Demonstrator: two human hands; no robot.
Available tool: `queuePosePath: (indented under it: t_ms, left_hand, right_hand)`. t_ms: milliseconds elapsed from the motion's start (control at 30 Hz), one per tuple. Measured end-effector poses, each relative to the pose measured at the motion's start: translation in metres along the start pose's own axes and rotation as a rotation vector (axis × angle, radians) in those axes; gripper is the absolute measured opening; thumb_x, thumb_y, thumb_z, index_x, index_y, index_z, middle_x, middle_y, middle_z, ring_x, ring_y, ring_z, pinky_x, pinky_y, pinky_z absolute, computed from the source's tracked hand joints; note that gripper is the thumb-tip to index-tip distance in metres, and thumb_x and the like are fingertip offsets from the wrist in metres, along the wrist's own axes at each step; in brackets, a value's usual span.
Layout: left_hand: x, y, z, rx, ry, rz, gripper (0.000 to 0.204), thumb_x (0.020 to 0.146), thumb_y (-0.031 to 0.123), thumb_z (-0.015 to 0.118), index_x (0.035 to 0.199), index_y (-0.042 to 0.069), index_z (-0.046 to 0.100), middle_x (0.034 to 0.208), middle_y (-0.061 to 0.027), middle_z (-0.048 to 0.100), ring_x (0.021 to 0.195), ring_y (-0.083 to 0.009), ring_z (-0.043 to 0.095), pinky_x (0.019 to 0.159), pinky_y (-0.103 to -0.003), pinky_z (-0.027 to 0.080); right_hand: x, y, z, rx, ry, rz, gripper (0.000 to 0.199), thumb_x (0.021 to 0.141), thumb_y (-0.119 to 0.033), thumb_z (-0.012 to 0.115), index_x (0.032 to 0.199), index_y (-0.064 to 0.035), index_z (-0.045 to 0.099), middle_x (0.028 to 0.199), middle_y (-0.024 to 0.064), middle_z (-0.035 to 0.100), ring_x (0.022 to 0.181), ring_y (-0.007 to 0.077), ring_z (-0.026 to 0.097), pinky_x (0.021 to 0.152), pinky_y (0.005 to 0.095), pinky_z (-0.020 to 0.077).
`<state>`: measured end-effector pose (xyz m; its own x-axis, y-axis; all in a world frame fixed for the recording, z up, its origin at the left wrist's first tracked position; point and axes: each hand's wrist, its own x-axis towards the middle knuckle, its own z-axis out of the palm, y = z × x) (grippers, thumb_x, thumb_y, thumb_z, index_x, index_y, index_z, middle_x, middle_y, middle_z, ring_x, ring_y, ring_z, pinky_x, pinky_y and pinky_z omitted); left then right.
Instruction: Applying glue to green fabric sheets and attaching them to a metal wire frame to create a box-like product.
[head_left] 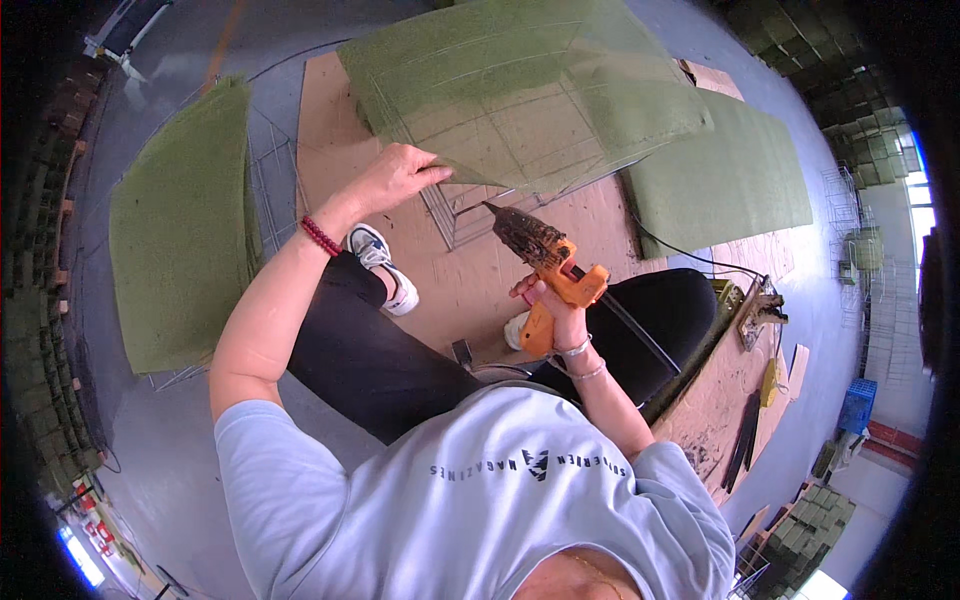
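Note:
My left hand (400,172) pinches the near edge of a thin green mesh sheet (460,65) between thumb and fingers. Under the raised sheet a wire frame (445,222) shows, its bars partly visible through the mesh. My right hand (565,315) is wrapped around the handle of an orange glue gun (575,285). Dark residue cakes the gun's front, and its tip points up and left, just short of the frame's near corner. A long dark glue stick (645,335) juts from the gun's back end.
Brown cardboard (325,130) covers the floor ahead. Green-covered panels stand at left (180,225) and lie at right (730,170). On a board (715,400) to my right lie dark sticks (741,440) and a yellow tool (769,383). A black cable (690,258) runs behind it.

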<state>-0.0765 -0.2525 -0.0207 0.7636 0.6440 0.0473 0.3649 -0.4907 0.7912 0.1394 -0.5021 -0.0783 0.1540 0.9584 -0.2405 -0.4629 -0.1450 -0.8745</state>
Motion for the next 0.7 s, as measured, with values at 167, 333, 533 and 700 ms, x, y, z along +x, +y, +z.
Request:
queuePosePath:
  t_ms: [167, 333, 533, 700]
  left_hand:
    - [0.002, -0.012, 0.002, -0.123, -0.028, -0.108, 0.036, 0.093, 0.033, 0.056, 0.090, 0.000, 0.069, 0.053, -0.0061, 0.046, 0.051, -0.0118, 0.038, 0.050, -0.032, 0.033]
    - [0.001, -0.008, -0.003, -0.151, -0.032, -0.134, 0.035, 0.094, 0.033, 0.056, 0.095, 0.002, 0.071, 0.054, 0.0004, 0.046, 0.053, -0.0068, 0.038, 0.050, -0.029, 0.032]
    - [0.003, 0.004, -0.009, -0.101, -0.116, -0.197, 0.037, 0.096, 0.034, 0.052, 0.105, 0.002, 0.069, 0.071, 0.0053, 0.062, 0.046, -0.0014, 0.033, 0.042, -0.023, 0.027]
    - [0.003, 0.002, -0.006, -0.129, -0.049, -0.213, 0.035, 0.093, 0.035, 0.056, 0.096, 0.004, 0.072, 0.053, 0.0023, 0.044, 0.051, -0.0058, 0.036, 0.047, -0.029, 0.029]
  right_hand:
    - [-0.001, -0.003, -0.002, -0.005, 0.045, -0.043, 0.020, 0.090, -0.016, 0.060, 0.104, -0.0022, 0.055, 0.087, 0.0062, 0.062, 0.084, 0.0178, 0.061, 0.074, 0.0303, 0.0454]
    - [0.002, -0.003, -0.003, 0.010, 0.038, -0.080, 0.023, 0.090, -0.017, 0.060, 0.108, -0.0034, 0.055, 0.087, 0.0054, 0.063, 0.081, 0.0144, 0.059, 0.070, 0.0273, 0.0438]
    - [-0.001, -0.004, 0.001, -0.022, 0.009, -0.036, 0.017, 0.091, -0.018, 0.060, 0.098, -0.0041, 0.056, 0.085, 0.0059, 0.062, 0.079, 0.0137, 0.058, 0.070, 0.0271, 0.0439]
    - [-0.004, -0.001, 0.005, -0.010, -0.026, 0.025, 0.015, 0.086, -0.011, 0.060, 0.097, -0.0014, 0.055, 0.085, 0.0074, 0.059, 0.085, 0.0215, 0.061, 0.080, 0.0326, 0.0463]
